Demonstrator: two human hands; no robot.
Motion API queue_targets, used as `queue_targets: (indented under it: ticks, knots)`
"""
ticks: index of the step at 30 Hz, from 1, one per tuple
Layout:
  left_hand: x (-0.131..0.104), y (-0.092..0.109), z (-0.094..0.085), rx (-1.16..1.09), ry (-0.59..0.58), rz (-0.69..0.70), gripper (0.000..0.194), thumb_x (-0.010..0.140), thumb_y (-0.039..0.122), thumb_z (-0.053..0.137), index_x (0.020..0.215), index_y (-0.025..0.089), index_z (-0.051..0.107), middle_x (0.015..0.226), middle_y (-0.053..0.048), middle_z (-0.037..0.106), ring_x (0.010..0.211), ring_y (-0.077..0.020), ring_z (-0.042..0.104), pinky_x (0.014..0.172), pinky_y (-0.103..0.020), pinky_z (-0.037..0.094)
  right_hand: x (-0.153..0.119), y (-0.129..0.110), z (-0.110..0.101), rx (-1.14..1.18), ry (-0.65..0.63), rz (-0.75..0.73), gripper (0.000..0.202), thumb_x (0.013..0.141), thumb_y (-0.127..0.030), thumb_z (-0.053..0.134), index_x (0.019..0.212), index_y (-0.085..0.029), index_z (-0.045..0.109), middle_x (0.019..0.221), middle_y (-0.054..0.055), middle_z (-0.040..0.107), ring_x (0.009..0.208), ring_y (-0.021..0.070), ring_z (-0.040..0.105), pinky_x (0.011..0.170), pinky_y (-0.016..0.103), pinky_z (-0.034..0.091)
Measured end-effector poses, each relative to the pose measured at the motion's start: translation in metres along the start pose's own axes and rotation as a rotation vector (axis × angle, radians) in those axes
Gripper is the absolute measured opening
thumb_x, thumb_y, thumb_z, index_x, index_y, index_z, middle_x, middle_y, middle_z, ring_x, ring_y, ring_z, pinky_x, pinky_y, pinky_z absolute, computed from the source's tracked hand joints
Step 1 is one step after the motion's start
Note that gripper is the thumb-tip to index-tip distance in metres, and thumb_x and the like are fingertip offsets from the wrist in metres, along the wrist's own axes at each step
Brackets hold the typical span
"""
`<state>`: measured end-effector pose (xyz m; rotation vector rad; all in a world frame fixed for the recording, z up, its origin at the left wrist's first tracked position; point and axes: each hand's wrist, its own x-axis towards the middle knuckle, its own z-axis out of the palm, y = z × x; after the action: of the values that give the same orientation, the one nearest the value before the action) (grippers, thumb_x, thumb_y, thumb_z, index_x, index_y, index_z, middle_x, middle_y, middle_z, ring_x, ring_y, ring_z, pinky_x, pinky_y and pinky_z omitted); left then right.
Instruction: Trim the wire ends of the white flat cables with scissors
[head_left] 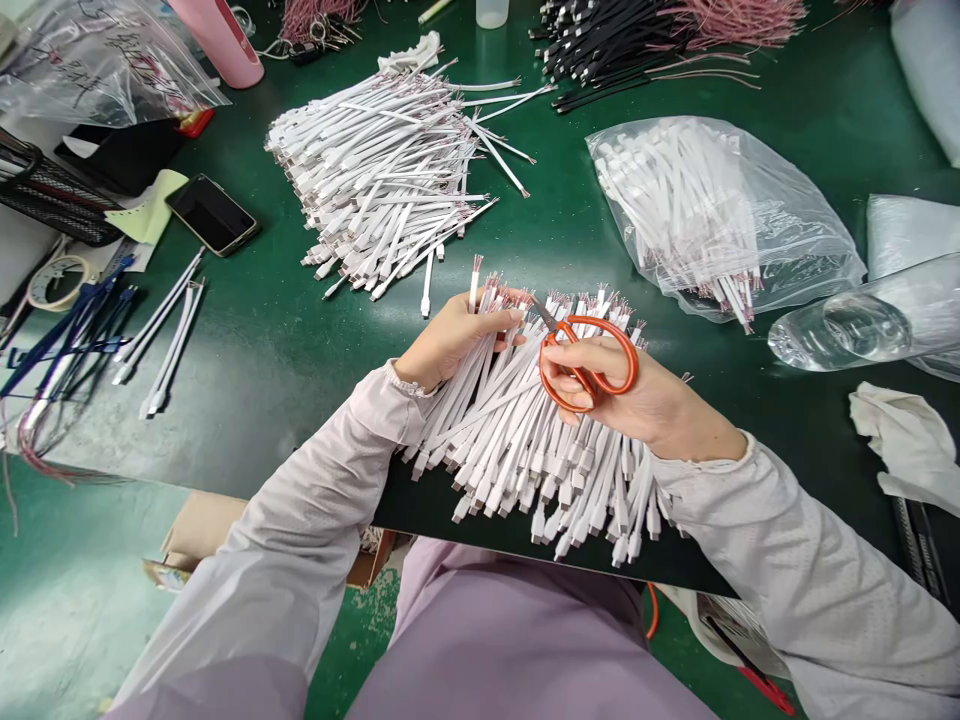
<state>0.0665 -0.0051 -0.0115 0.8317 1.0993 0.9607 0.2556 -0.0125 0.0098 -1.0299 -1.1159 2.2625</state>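
Note:
My right hand (600, 385) grips orange-handled scissors (628, 350), their blades pointing up and left toward my left hand. In my left hand (465, 335), closed by thumb and fingers, is a white USB cable (475, 282) with frayed pinkish wire ends standing up. Beneath both hands spreads a pile of white USB cables (525, 450), plugs toward me and stripped wires at the far side. The scissor tips lie close to my left fingertips; whether they touch a wire cannot be made out.
Behind lies a bigger heap of white cables (382, 170). A clear bag of cables (682, 200) and a plastic bottle (855, 325) are at right. Black cables (600, 40) lie at the back. On the left are a phone (212, 214), blue cables (71, 320) and a tape roll (61, 282).

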Motion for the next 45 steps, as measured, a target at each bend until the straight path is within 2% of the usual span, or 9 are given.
queue_targets:
  ticks: [18,23,26,28,30,34,39,42,45]
  knots:
    - [0.001,-0.002,-0.003,0.11,-0.017,0.06,0.019,0.076,0.021,0.077,0.089,0.013,0.067,0.074,0.001,0.064,0.062,-0.0072,0.058,0.067,-0.023,0.047,0.0,0.003,0.002,-0.033,0.029,-0.06,0.035,0.072,-0.04,0.081,0.057,-0.015,0.062,0.044,-0.004,0.045,0.04,0.0082,0.042,0.038,0.023,0.044]
    - [-0.001,0.004,-0.01,0.247,-0.062,-0.005,0.024,0.069,0.022,0.081,0.087,0.013,0.069,0.069,0.002,0.061,0.062,-0.0085,0.056,0.068,-0.024,0.044,-0.001,0.002,0.002,-0.193,0.235,-0.262,0.029,0.081,-0.031,0.073,0.059,-0.018,0.059,0.046,-0.005,0.043,0.044,0.0092,0.042,0.043,0.024,0.044]
    - [-0.003,0.006,-0.011,0.343,-0.015,-0.025,0.02,0.068,0.023,0.08,0.08,0.013,0.067,0.067,0.002,0.061,0.063,-0.0097,0.055,0.069,-0.026,0.043,0.0,0.004,-0.002,-0.399,0.436,-0.447,0.012,0.086,-0.026,0.066,0.077,-0.019,0.069,0.053,-0.004,0.049,0.05,0.0109,0.05,0.052,0.026,0.047]
    - [-0.004,0.005,-0.009,0.376,-0.007,0.003,0.021,0.068,0.026,0.08,0.08,0.014,0.067,0.068,0.002,0.06,0.064,-0.01,0.054,0.071,-0.027,0.042,0.003,0.007,-0.005,-0.559,0.512,-0.56,0.012,0.085,-0.023,0.065,0.093,-0.02,0.073,0.063,-0.002,0.057,0.057,0.0119,0.055,0.059,0.027,0.048]
    - [-0.004,0.004,-0.007,0.398,-0.014,0.049,0.023,0.068,0.029,0.079,0.08,0.014,0.067,0.072,0.002,0.061,0.067,-0.0108,0.055,0.073,-0.027,0.041,0.006,0.011,-0.008,-0.707,0.525,-0.648,0.022,0.084,-0.021,0.064,0.104,-0.021,0.073,0.074,0.0,0.063,0.065,0.0132,0.058,0.066,0.029,0.05]
    - [-0.006,0.011,-0.007,0.539,-0.047,0.094,0.023,0.071,0.034,0.075,0.08,0.014,0.068,0.079,0.0,0.064,0.074,-0.0138,0.056,0.077,-0.028,0.041,0.014,0.018,-0.012,-0.887,0.513,-0.721,0.027,0.082,-0.019,0.064,0.107,-0.02,0.073,0.093,0.004,0.071,0.074,0.0156,0.061,0.072,0.031,0.051]
    - [-0.012,0.032,-0.016,0.793,-0.26,0.001,0.02,0.069,0.029,0.074,0.086,0.018,0.069,0.082,0.001,0.066,0.077,-0.0169,0.058,0.075,-0.026,0.04,0.016,0.021,-0.014,-0.891,0.587,-0.681,0.022,0.082,-0.021,0.064,0.102,-0.017,0.073,0.085,0.004,0.071,0.068,0.0151,0.061,0.068,0.031,0.052]
    - [-0.015,0.038,-0.02,0.849,-0.222,-0.068,0.017,0.065,0.026,0.077,0.076,0.018,0.068,0.077,0.0,0.065,0.071,-0.0163,0.057,0.068,-0.025,0.039,0.016,0.021,-0.014,-0.897,0.598,-0.696,0.02,0.082,-0.021,0.065,0.1,-0.019,0.072,0.081,0.003,0.069,0.067,0.0151,0.06,0.068,0.031,0.052]
    - [-0.015,0.037,-0.021,0.74,-0.163,-0.105,0.018,0.066,0.028,0.079,0.068,0.017,0.066,0.069,0.0,0.061,0.058,-0.0114,0.049,0.056,-0.024,0.034,0.015,0.022,-0.013,-0.891,0.589,-0.734,0.019,0.084,-0.023,0.064,0.1,-0.02,0.072,0.081,0.002,0.068,0.067,0.0148,0.059,0.068,0.031,0.052]
